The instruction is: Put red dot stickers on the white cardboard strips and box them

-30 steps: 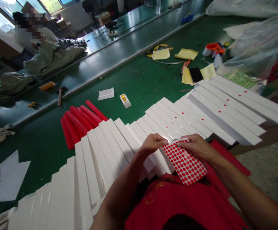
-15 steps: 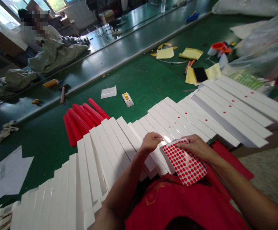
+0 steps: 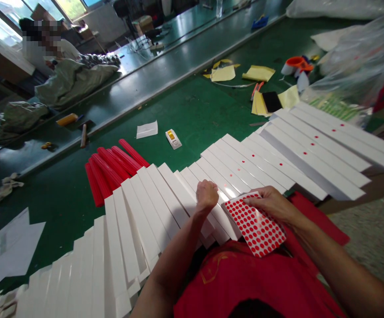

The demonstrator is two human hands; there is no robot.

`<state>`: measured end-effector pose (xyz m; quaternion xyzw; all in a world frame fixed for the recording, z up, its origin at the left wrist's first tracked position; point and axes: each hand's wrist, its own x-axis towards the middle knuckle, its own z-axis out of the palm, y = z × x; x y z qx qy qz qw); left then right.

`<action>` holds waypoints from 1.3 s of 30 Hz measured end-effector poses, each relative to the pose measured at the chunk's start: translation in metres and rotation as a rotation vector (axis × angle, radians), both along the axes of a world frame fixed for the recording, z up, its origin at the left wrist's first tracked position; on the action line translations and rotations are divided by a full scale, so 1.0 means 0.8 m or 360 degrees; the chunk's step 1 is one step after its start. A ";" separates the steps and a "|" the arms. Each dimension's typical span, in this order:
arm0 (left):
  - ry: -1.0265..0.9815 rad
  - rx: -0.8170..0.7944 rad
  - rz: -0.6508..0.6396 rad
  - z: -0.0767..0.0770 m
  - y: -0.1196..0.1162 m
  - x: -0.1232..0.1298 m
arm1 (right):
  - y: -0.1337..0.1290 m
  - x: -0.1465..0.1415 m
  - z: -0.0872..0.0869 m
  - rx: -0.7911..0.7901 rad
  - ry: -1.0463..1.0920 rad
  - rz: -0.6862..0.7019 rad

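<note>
My right hand [image 3: 273,205] grips a sheet of red dot stickers [image 3: 256,227] by its upper edge, thumb on top. Left of the sheet, my left hand [image 3: 207,194] is closed over the white boxes, its fingertips curled together. Whatever may be between those fingertips is too small to make out. Long white boxes [image 3: 159,190] lie side by side in a slanting row across the table in front of me. Single red dots [image 3: 280,164] show on several boxes to the right; the boxes on the left show none.
Behind the row lie red tubes [image 3: 111,165], a small white-and-yellow item [image 3: 173,138] and a paper slip [image 3: 147,129]. Farther right are yellow papers [image 3: 258,73], a dark phone-like slab [image 3: 272,102] and a clear plastic bag [image 3: 354,66]. A person [image 3: 51,48] is at the far left.
My left hand has drawn a little left, away from the sticker sheet, and its fingers are curled in more. The right hand keeps the sheet in nearly the same place.
</note>
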<state>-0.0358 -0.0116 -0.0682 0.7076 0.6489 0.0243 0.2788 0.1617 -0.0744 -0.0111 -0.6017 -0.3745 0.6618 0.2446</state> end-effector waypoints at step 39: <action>-0.0125 0.0179 -0.0105 0.046 -0.028 -0.055 | -0.002 -0.032 0.005 0.0006 0.0026 0.0037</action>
